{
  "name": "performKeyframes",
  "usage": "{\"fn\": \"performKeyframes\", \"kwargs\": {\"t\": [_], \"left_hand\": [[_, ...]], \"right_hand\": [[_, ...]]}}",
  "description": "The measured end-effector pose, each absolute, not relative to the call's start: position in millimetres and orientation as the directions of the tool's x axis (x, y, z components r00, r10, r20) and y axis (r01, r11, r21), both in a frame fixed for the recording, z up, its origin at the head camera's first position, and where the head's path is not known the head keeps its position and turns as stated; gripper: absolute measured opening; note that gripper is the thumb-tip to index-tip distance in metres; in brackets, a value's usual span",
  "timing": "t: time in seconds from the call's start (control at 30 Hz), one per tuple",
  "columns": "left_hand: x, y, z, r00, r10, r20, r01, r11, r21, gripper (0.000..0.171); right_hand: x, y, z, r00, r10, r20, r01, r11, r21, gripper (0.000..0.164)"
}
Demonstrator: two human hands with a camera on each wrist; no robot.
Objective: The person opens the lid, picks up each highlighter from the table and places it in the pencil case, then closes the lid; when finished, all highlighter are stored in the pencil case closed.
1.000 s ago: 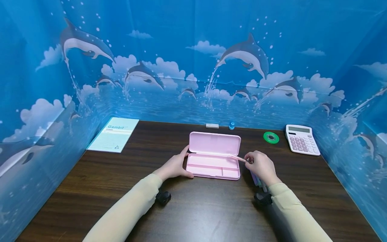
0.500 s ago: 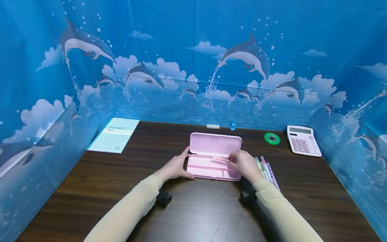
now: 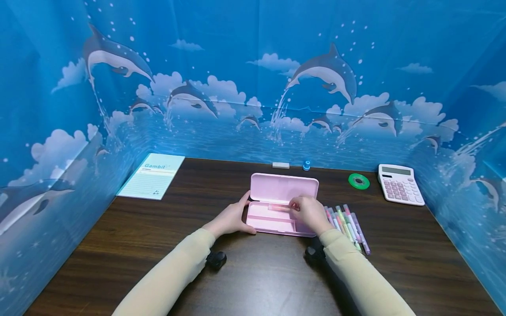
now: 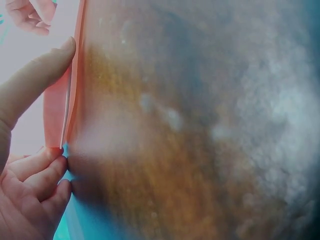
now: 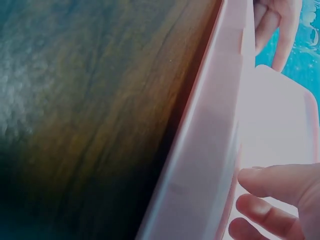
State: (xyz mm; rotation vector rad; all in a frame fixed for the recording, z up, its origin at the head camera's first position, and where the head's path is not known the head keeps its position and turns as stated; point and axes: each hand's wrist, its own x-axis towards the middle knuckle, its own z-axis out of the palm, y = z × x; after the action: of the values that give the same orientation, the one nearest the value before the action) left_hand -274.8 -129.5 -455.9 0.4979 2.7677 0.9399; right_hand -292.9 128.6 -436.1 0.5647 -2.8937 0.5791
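A pink pencil case (image 3: 284, 186) lies with its lid raised on the dark table. My left hand (image 3: 233, 217) grips its left end, thumb at the front corner and fingers behind; the left wrist view shows the thumb along the case's pink edge (image 4: 57, 115). Over the case's right half, my right hand (image 3: 310, 214) pinches a slim pink-orange pen (image 3: 278, 207) by its right end. The pen lies lengthwise within the long rear compartment. In the right wrist view the right hand's thumb and curled fingers reach over the case, and the pen is hidden.
Several coloured pens (image 3: 349, 226) lie side by side right of the case. Behind it are a white eraser (image 3: 280, 165) and a small blue object (image 3: 306, 165). A green disc (image 3: 359, 181) and a calculator (image 3: 401, 184) sit back right, a notepad (image 3: 152, 176) back left.
My right hand has moved left from beside the case to over it, bringing the pen inside the rear compartment. The pens at the right have come into view. My left hand stays on the case.
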Motion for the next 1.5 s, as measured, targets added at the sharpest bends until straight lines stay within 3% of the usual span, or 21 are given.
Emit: {"fn": "performKeyframes", "kwargs": {"t": [0.73, 1.27, 1.5], "left_hand": [[-274.3, -127.9, -454.9, -0.93, 0.364, -0.051, 0.255, 0.738, 0.626, 0.125], [-274.2, -127.9, -456.0, -0.931, 0.361, -0.056, 0.252, 0.747, 0.616, 0.126], [-274.9, -127.6, -455.7, -0.934, 0.352, -0.058, 0.243, 0.747, 0.619, 0.126]], "right_hand": [[-279.5, 176.1, -429.5, -0.945, -0.202, 0.257, -0.299, 0.853, -0.429, 0.012], [-263.6, 238.1, -425.0, -0.972, -0.108, 0.21, -0.191, 0.884, -0.426, 0.014], [-252.7, 267.5, -429.0, -0.993, -0.045, 0.112, -0.089, 0.901, -0.424, 0.02]]}}
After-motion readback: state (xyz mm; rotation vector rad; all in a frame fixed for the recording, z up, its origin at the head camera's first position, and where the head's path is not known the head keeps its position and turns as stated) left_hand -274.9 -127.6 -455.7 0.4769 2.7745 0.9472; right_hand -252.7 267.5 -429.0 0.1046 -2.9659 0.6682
